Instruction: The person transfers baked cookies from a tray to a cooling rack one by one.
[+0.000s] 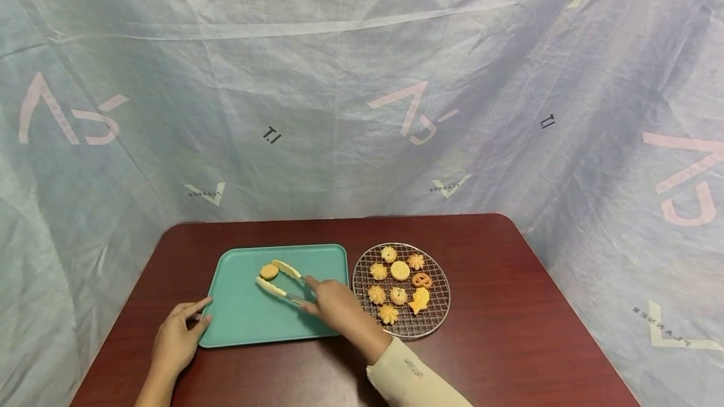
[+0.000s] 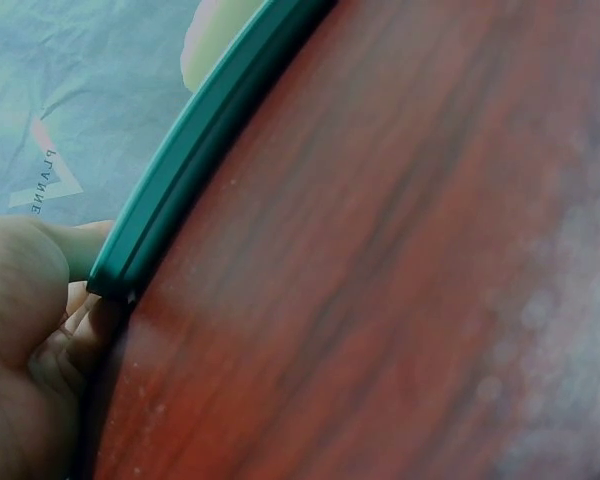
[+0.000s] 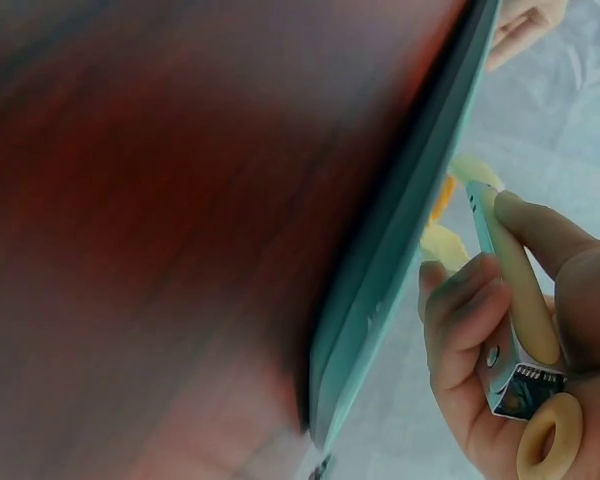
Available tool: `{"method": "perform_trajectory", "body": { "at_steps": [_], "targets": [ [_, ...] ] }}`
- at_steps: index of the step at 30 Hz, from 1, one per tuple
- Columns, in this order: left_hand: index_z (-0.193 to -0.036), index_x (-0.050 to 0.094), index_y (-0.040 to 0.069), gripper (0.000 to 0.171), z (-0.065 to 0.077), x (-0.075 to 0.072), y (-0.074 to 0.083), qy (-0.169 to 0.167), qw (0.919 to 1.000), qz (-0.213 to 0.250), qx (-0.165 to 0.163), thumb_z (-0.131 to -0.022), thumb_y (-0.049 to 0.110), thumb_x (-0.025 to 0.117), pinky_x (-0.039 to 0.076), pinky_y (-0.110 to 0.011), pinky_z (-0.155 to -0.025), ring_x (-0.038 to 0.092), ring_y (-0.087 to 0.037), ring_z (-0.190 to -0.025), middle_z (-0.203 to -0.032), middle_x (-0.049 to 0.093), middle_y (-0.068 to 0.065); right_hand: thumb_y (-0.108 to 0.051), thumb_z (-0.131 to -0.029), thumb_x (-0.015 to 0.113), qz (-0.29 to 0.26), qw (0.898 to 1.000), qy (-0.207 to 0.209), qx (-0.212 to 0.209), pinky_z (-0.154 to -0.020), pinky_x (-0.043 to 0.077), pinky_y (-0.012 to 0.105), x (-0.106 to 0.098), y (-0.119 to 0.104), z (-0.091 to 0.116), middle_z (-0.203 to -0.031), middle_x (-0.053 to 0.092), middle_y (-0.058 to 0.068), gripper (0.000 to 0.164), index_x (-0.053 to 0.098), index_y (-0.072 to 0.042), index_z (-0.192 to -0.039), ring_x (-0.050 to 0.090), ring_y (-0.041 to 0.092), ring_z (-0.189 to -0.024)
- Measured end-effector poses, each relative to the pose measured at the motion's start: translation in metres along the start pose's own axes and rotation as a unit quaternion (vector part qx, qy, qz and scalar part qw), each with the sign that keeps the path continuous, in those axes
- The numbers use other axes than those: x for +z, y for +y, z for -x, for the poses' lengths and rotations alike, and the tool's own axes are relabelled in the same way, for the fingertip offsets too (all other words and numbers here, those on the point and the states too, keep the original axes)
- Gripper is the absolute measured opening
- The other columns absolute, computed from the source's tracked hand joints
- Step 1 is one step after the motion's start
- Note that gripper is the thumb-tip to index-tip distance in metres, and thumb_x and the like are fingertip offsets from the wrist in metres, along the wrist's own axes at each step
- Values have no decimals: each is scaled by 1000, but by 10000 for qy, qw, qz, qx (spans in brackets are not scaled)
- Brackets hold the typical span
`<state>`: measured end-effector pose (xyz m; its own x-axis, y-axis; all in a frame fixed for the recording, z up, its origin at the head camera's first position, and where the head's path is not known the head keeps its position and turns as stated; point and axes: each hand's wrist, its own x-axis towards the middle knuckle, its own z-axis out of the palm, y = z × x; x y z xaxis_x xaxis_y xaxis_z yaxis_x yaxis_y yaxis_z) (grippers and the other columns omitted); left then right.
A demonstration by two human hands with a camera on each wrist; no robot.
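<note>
My right hand (image 1: 334,300) grips a pair of tongs (image 1: 291,270) with cream-coloured tips and metal arms. The tong tips stand apart above the teal tray (image 1: 237,319). A round golden cookie (image 1: 269,271) lies on the tray at the tips; whether both tips touch it, I cannot tell. In the right wrist view, fingers and thumb wrap the tongs' handle (image 3: 525,300), which has a ring at its end. At the tray's near left corner, my left hand (image 1: 178,335) holds the rim, with thumb and curled fingers at the edge in the left wrist view.
Right of the tray stands a round wire rack (image 1: 444,316) bearing several cookies, among them a pretzel shape (image 1: 422,280) and a fish shape (image 1: 419,300). Both rest on a dark red wooden table (image 1: 498,331). A printed grey cloth (image 1: 339,112) hangs behind and around it.
</note>
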<state>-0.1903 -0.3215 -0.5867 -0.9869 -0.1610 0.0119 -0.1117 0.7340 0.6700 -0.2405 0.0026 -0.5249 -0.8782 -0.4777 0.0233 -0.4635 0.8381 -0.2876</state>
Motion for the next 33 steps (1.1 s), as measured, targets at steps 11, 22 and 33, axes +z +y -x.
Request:
{"method": "perform_trajectory", "body": {
  "at_steps": [11,22,33],
  "targets": [
    [-143,63,5,45,1,0,0,43,10000,19,14,-99,13,69,41,-35,-67,60,-28,-96,-126,59,-20,-39,-95,75,63,9999,132,-6,-60,53,31,5,-3,-4,-96,74,12,61,59,-16,-148,65,21,-71],
    [-144,61,6,46,1,-1,0,-50,10000,39,-5,-100,15,68,40,-35,-68,59,-28,-98,-126,58,-20,-38,-95,75,-149,9996,239,-58,-56,48,24,-8,6,15,-88,72,7,60,59,-14,-148,57,11,-64],
    [-142,64,5,43,2,-1,1,111,9998,2,150,-99,13,69,39,-34,-67,59,-26,-94,-122,60,-18,-32,-96,75,-460,9976,503,-108,-61,50,27,-20,31,54,-88,70,4,58,58,-13,-148,59,11,-68]
  ]
}}
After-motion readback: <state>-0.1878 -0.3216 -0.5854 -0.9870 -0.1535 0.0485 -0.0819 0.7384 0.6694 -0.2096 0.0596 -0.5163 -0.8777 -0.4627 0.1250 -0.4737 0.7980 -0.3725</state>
